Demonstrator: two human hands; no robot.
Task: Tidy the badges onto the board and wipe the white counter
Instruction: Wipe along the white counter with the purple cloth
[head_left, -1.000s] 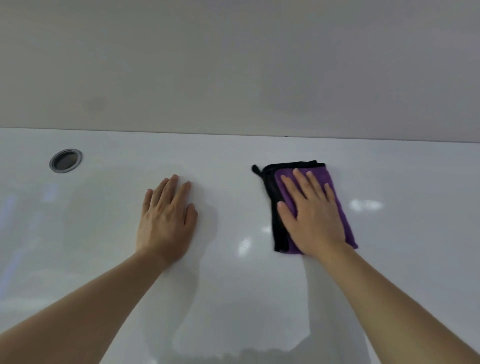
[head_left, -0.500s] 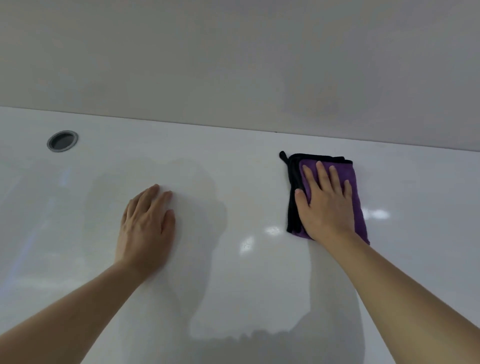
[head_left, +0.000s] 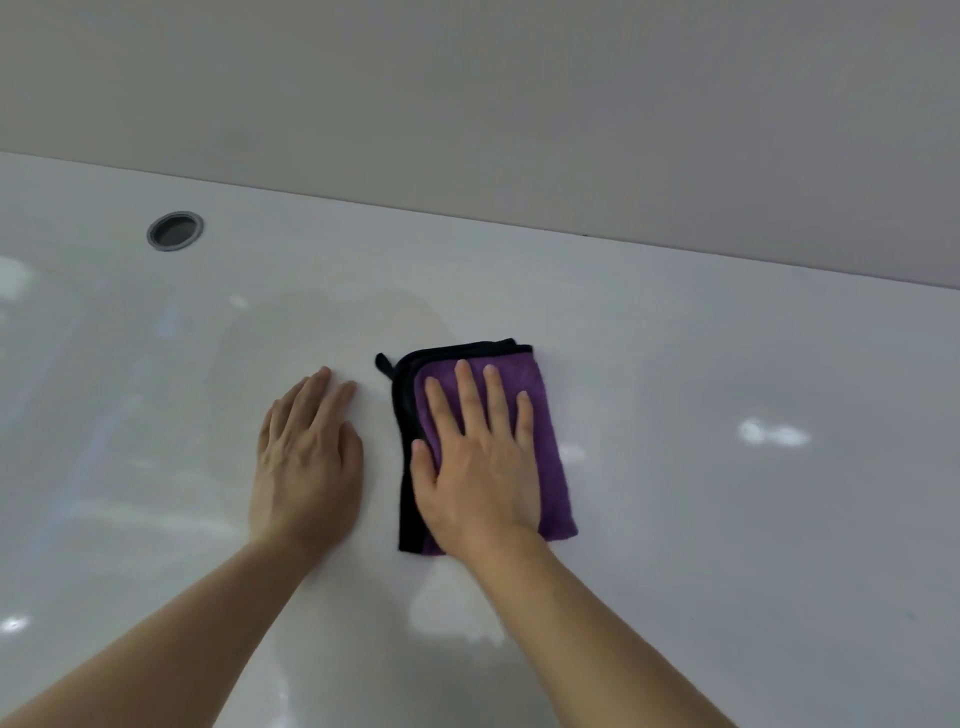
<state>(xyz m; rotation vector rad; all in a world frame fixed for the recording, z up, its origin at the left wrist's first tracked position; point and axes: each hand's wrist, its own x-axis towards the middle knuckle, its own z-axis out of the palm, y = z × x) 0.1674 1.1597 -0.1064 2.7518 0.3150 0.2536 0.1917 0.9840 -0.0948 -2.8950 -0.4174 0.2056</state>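
Right hand (head_left: 475, 467) presses flat on soft, limp cloth (head_left: 550, 467); left hand (head_left: 306, 462) flat on counter (head_left: 727, 519) beside cloth, grasping nothing.

The right hand (head_left: 475, 462) lies flat on the cloth (head_left: 550, 467) and hides most of its middle, so only the cloth's far edge, its black left border and its right strip show; what lies under the palm cannot be told. The left hand (head_left: 306, 462) covers the patch of bench (head_left: 727, 545) beneath it. Both forearms are cut off by the bottom edge of the picture, and the left one also by the lower left corner. The bench runs out of view on the left, right and bottom. Far beyond the left hand, the inside of the round hole (head_left: 175, 230) is too dark to make out. The bench's sheen blurs into pale smears near both hands.
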